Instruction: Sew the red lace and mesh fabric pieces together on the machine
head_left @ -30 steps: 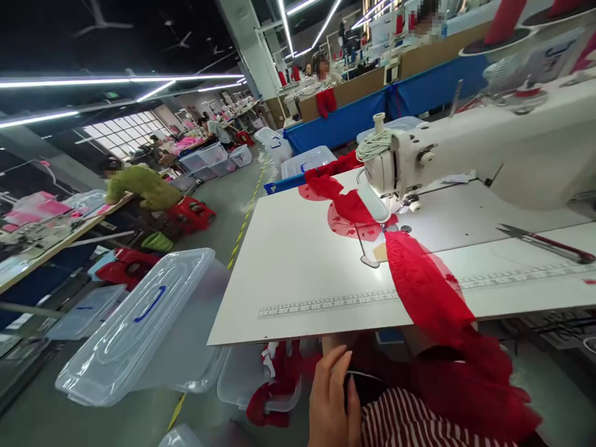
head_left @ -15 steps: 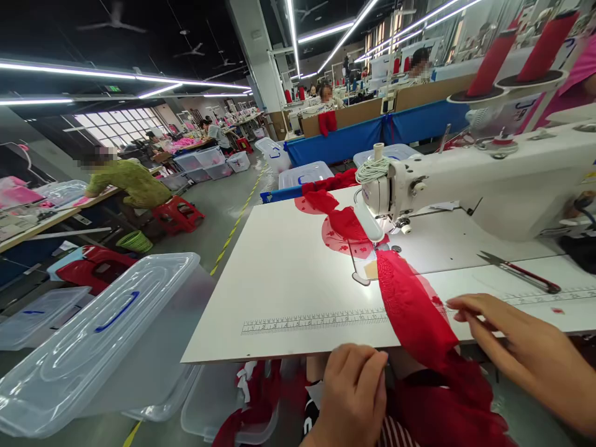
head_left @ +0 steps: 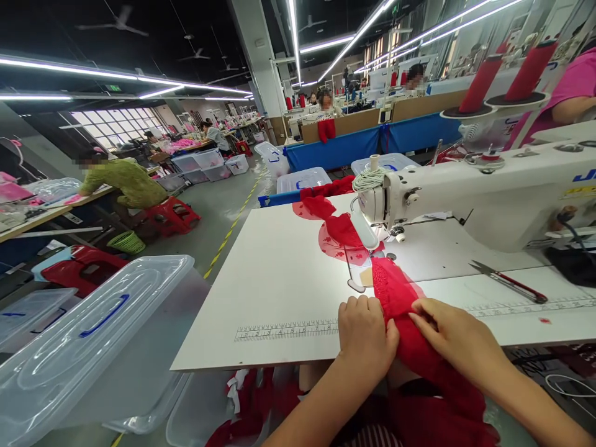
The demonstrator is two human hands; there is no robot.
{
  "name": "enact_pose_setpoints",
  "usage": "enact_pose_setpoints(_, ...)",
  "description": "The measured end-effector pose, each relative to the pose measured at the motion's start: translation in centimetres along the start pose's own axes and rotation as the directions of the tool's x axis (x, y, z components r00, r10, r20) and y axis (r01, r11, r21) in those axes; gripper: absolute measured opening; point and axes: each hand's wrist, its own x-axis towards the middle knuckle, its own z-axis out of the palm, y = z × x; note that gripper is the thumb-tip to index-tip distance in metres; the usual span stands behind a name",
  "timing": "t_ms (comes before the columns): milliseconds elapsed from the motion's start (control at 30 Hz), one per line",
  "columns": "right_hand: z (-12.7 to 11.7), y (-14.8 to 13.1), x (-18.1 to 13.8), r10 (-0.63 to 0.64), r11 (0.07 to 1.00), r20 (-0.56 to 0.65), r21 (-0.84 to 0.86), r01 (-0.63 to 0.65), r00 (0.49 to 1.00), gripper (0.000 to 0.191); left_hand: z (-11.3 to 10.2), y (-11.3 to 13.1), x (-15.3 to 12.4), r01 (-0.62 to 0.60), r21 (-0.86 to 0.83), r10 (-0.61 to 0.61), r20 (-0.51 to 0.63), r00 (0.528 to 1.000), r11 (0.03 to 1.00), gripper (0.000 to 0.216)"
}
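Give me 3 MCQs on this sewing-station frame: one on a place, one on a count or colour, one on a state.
1. Where do the scissors lie?
A. on the white table, right of the needle area
B. in the clear bin on the floor
C. in the left hand

2. How many red thread cones stand on top of the sewing machine?
A. none
B. two
C. five

3. What are both hands doing?
A. hanging off the table, touching nothing
B. resting on the red lace fabric at the table's near edge
C. gripping the scissors

Answers:
1. A, since they lie flat on the table, apart from both hands.
2. B, as two cones stand side by side on the machine.
3. B, because the left hand and right hand both press on the fabric in front of the needle.
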Motion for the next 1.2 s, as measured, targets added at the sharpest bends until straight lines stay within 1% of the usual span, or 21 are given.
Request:
enact_pose_setpoints(33,-0.1,0.5,0.2,0.012,1.000,-0.040,0.012,-0.012,0.999,0.033,-0.2,-0.1,0.0,-0.005,-0.017,0.005,0.006,1.000,1.000,0.006)
enact_pose_setpoints(100,-0.4,1.5,0.5,0.075,0.997,-0.136,0.046,-0.070,0.988,0.038,-0.6,-0.3,0.0,-0.011,-0.051,0.012,0.013,1.000,0.999,0.007)
enact_pose_setpoints(167,-0.7,2.2,0.8,0.111,0.994,-0.187,0.004,-0.113,0.976,0.040,-1.0,-0.5,-0.1,-0.006,-0.067,0.008,0.018,1.000,0.998,0.009)
enact_pose_setpoints(233,-0.8,2.2,1.0,0.084,0.992,-0.155,-0.082,-0.098,0.984,0.037,-1.2,-0.7,-0.2,0.021,-0.114,-0.019,0.019,1.000,0.993,0.011)
enact_pose_setpoints(300,-0.8,1.7,1.0,0.067,0.994,-0.122,-0.081,-0.077,0.990,0.036,-1.5,-0.8,-0.3,0.074,-0.251,-0.072,0.018,0.997,0.965,0.028)
enact_pose_setpoints(367,-0.8,1.2,1.0,0.099,0.995,-0.159,0.036,-0.094,0.982,0.037,-1.7,-1.0,-0.4,0.108,-0.417,-0.108,0.024,0.994,0.903,0.045)
enact_pose_setpoints(433,-0.8,0.9,1.1,0.163,0.972,-0.249,0.207,-0.111,0.955,0.038,-2.0,-1.2,-0.5,0.096,-0.506,-0.090,0.036,0.995,0.857,0.046)
enact_pose_setpoints(500,-0.8,1.0,1.3,0.216,0.923,-0.302,0.374,-0.093,0.928,0.038,-2.1,-1.3,-0.4,0.068,-0.471,-0.052,0.047,0.998,0.879,0.038)
enact_pose_setpoints(600,-0.8,1.6,1.9,0.299,0.827,-0.316,0.556,-0.080,0.900,0.040,-1.8,-1.5,-0.3,0.070,-0.308,-0.059,0.045,0.997,0.949,0.021)
enact_pose_setpoints(667,-0.8,2.0,2.3,0.337,0.815,-0.344,0.572,-0.089,0.877,0.041,-1.3,-1.7,-0.3,0.094,-0.226,-0.090,0.028,0.996,0.970,0.013)
enact_pose_setpoints(733,-0.9,2.1,2.5,0.345,0.836,-0.380,0.539,-0.098,0.858,0.043,-0.6,-1.8,-0.3,0.082,-0.179,-0.090,-0.035,0.995,0.980,0.010)
enact_pose_setpoints(800,-0.9,1.6,2.4,0.351,0.821,-0.357,0.562,-0.101,0.866,0.048,0.0,-1.7,-0.5,0.040,-0.150,-0.060,-0.131,0.990,0.988,0.017)
enact_pose_setpoints(833,-0.9,1.2,2.3,0.364,0.780,-0.325,0.618,-0.095,0.873,0.052,0.1,-1.5,-0.5,-0.008,-0.176,-0.020,-0.160,0.987,0.984,0.023)
enact_pose_setpoints(867,-0.9,0.5,2.2,0.380,0.715,-0.280,0.694,-0.087,0.882,0.055,0.1,-1.2,-0.5,-0.068,-0.221,0.030,-0.173,0.985,0.973,0.027)
enact_pose_setpoints(933,-0.9,-0.9,1.8,0.393,0.532,-0.176,0.844,-0.068,0.902,0.060,-0.2,-0.6,-0.3,-0.171,-0.344,0.126,-0.151,0.981,0.923,0.028)
enact_pose_setpoints(967,-0.9,-1.5,1.7,0.384,0.439,-0.131,0.897,-0.056,0.914,0.061,-0.4,-0.2,-0.1,-0.177,-0.439,0.143,-0.111,0.984,0.881,0.022)
enact_pose_setpoints(1000,-0.9,-2.1,1.6,0.366,0.362,-0.095,0.931,-0.047,0.926,0.060,-0.7,0.1,0.2,-0.139,-0.541,0.132,-0.052,0.990,0.829,0.016)
enact_pose_setpoints(1033,-0.9,-2.5,1.6,0.343,0.309,-0.069,0.950,-0.043,0.937,0.059,-0.9,0.4,0.5,-0.064,-0.629,0.096,0.017,0.995,0.775,0.019)
enact_pose_setpoints(1100,-1.0,-2.8,1.6,0.312,0.261,-0.055,0.965,-0.030,0.948,0.054,-1.1,0.7,1.3,0.098,-0.762,0.030,0.153,0.988,0.640,0.032)
enact_pose_setpoints(1133,-1.0,-2.9,1.7,0.313,0.245,-0.062,0.969,-0.018,0.948,0.052,-1.1,0.8,1.7,0.154,-0.792,0.005,0.194,0.981,0.591,0.034)
enact_pose_setpoints(1200,-1.1,-2.8,1.9,0.327,0.200,-0.067,0.980,0.000,0.943,0.051,-0.8,0.9,2.4,0.194,-0.809,-0.044,0.205,0.978,0.555,0.033)
